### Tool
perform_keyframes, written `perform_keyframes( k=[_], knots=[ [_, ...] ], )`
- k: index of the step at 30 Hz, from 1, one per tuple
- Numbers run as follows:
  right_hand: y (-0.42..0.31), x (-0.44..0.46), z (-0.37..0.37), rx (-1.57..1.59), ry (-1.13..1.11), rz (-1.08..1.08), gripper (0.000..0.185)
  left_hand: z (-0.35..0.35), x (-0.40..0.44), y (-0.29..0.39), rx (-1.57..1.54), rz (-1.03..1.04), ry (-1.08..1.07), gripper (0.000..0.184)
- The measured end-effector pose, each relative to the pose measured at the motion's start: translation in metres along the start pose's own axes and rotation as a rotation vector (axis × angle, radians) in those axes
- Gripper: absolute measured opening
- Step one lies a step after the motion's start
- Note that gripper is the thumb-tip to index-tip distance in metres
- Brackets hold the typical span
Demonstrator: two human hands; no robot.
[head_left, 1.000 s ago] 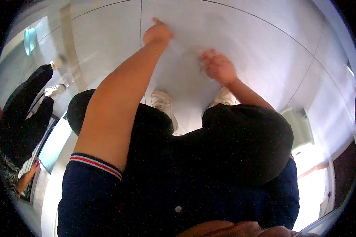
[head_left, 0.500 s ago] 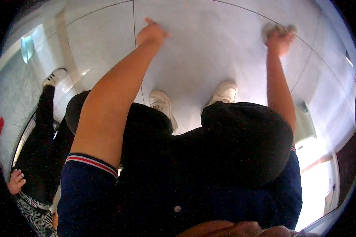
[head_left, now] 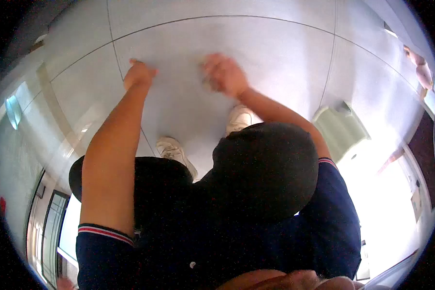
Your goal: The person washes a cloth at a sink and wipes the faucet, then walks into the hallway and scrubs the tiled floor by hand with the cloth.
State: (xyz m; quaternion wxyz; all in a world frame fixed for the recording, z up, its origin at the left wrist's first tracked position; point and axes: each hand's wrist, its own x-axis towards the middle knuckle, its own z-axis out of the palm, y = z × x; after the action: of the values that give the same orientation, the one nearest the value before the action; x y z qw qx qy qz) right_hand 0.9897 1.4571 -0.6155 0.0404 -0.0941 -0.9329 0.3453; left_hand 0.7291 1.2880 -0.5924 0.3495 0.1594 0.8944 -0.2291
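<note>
My right hand (head_left: 227, 75) is over the tiled floor (head_left: 270, 43), ahead of my right shoe (head_left: 239, 118), and blurred by motion. Its fingers are closed on a greyish rag (head_left: 208, 79), of which only a smeared edge shows. To the left, my left hand (head_left: 139, 76) is low over the floor beside a tile joint. Thumb and a finger stick out apart there, and nothing shows in that hand. My left shoe (head_left: 171, 150) is flat on the floor below, between my arms.
A pale green plastic container (head_left: 343, 130) stands on the floor beside my right knee. A light blue round object (head_left: 13, 112) is at the far left. Bare skin of another person (head_left: 423, 72) shows at the right edge. Bright light comes in at the lower right.
My right hand has swept left across the floor with the rag, from far right to near the middle. My view has shifted; the person at the left has mostly left it.
</note>
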Motion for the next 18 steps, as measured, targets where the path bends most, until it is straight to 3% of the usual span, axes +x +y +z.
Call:
perform_keyframes(
  k=[2, 6, 10, 12, 13, 15, 18],
  knots=[
    [0.071, -0.026, -0.014, 0.04, 0.203, 0.262, 0.039, 0.003, 0.005, -0.007, -0.032, -0.001, -0.001, 0.109],
    [0.211, -0.148, -0.08, -0.219, 0.676, 0.736, 0.05, -0.013, 0.0, 0.004, -0.062, -0.076, -0.1, 0.109],
    [0.242, -0.269, -0.124, -0.555, 0.847, 1.1, 0.039, 0.04, 0.043, -0.027, 0.01, 0.095, 0.054, 0.105],
    [0.261, -0.284, -0.135, -0.592, 0.586, 1.198, 0.042, 0.019, 0.013, -0.018, 0.014, 0.095, 0.118, 0.103],
    [0.274, -0.281, -0.144, -0.827, 0.198, 1.167, 0.044, 0.011, 0.008, -0.015, 0.013, 0.076, 0.096, 0.102],
    [0.31, -0.265, -0.139, -0.672, 0.291, 1.191, 0.048, 0.003, 0.001, -0.007, 0.015, 0.05, 0.072, 0.101],
    [0.281, -0.136, -0.168, -0.394, 0.826, 1.246, 0.052, 0.013, 0.019, -0.016, -0.061, 0.031, 0.05, 0.104]
  ],
)
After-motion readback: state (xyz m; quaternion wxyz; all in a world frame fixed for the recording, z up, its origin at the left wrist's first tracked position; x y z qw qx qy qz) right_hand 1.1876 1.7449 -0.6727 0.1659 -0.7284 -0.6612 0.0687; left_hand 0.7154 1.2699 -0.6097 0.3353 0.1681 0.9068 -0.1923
